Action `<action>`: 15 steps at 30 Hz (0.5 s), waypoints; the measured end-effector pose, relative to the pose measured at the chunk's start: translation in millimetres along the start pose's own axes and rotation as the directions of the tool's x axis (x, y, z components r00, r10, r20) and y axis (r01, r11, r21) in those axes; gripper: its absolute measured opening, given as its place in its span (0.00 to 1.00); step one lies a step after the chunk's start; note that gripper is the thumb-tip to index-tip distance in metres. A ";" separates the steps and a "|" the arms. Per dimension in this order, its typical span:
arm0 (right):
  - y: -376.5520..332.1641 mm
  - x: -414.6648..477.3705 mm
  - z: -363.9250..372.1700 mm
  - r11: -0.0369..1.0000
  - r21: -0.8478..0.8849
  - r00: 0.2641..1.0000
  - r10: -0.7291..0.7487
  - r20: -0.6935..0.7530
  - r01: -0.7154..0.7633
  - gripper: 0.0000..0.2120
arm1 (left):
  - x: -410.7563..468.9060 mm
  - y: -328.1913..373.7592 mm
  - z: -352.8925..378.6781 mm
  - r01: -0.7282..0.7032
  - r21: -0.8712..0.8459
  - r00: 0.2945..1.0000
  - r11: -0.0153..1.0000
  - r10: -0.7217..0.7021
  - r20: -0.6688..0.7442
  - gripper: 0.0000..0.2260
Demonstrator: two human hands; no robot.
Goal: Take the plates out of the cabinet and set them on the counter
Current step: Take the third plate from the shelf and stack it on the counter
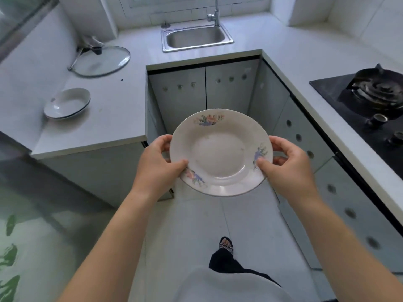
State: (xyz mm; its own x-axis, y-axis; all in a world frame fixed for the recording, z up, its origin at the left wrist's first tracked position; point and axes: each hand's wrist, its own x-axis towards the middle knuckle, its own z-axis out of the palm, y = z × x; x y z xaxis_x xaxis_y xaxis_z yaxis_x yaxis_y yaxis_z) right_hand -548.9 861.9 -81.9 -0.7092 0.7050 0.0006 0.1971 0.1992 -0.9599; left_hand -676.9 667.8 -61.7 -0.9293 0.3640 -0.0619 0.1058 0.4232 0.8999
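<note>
While the left hand (157,164) and right hand (290,164) grip its rim, the white plate (221,152) shows three floral sprigs.

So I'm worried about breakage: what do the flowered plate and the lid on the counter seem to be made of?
The flowered plate looks like glazed ceramic: glossy off-white with printed flowers and highlights near its lower rim. The lid seems to be clear glass with a metal rim and dark knob; the counter shows through it.

A plate (221,152) is held between the left hand (156,165) and right hand (290,165), above the floor; stacked plates (67,103) are set on the left counter (117,105), before a lid (101,61).
</note>
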 end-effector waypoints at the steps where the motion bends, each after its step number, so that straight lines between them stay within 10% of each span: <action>1: -2.8 18.2 -1.5 1.000 0.008 1.000 -0.002 0.004 0.002 0.17 | 16.6 7.0 6.1 -0.001 0.011 1.000 1.000 0.001 0.008 0.20; 15: -16.1 191.2 24.4 1.000 -0.005 0.999 0.013 0.041 -0.013 0.17 | 177.7 40.5 37.8 -0.009 0.083 1.000 0.997 0.007 0.020 0.21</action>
State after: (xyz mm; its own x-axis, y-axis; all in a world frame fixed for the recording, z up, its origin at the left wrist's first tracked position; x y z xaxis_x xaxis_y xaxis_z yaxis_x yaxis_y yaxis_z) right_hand -704.2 977.0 -73.1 -0.7337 0.6791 -0.0229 0.2090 0.1934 -0.9586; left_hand -824.4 781.0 -52.6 -0.9212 0.3837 -0.0638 0.1432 0.4871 0.8615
